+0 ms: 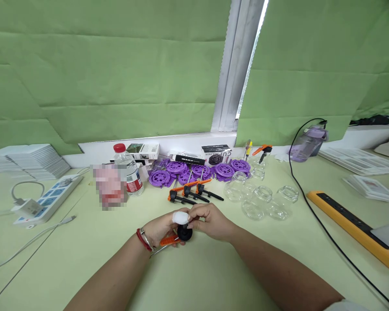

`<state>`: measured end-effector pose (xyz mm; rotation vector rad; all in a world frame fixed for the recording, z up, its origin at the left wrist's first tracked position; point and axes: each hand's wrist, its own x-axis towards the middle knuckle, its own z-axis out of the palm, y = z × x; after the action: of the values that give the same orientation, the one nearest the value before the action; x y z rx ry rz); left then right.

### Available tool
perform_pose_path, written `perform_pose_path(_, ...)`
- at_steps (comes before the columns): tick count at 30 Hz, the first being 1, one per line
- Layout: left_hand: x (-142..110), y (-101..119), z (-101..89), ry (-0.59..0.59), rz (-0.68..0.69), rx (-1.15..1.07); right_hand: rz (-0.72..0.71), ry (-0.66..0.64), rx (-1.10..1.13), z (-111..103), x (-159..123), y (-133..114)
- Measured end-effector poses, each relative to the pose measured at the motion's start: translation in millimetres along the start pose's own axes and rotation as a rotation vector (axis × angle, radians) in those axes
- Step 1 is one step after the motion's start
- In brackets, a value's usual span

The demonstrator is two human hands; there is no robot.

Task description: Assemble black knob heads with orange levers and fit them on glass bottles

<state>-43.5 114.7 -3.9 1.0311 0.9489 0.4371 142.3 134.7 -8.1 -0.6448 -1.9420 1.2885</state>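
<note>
My left hand (164, 229) is closed around a black-and-orange crank handle (184, 233), whose round black end faces up. Its orange arm and a thin metal rod (160, 250) stick out to the left under the palm. A white oval piece (180, 217) sits at my left thumb; whether it is worn or held I cannot tell. My right hand (209, 220) pinches the top of the black part from the right, its fingertips partly hidden. Just beyond my hands lie several similar crank handles (194, 193) with black shafts.
Purple round slotted parts (225, 171) are piled behind the cranks. Clear glass jars (257, 203) stand to the right, one with a crank in it. A red-capped bottle (129, 172), white power strip (53, 198), yellow power strip (350, 224) and black cable (324, 235) surround the work spot.
</note>
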Motion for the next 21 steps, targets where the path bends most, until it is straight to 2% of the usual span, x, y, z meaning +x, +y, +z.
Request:
perform_pose_path(6, -1.9, 1.8, 1.5, -0.002, -0.002, -0.014, 0.104, 0.036, 0.057, 2.1, -1.9, 1.6)
perform_pose_path(12, -1.0, -0.6, -1.1, -0.023, 0.011, -0.036, 0.077, 0.002, 0.002, 1.6, -3.5, 0.9)
perform_pose_path(15, 0.0, -2.6, -2.4, -0.008, 0.003, -0.036, 0.149, 0.053, 0.018, 3.9, -3.1, 2.0)
perform_pose_path(21, 0.9, -4.5, -3.3, -0.008, 0.018, -0.031, 0.179, 0.030, 0.087, 7.9, -2.7, 3.9)
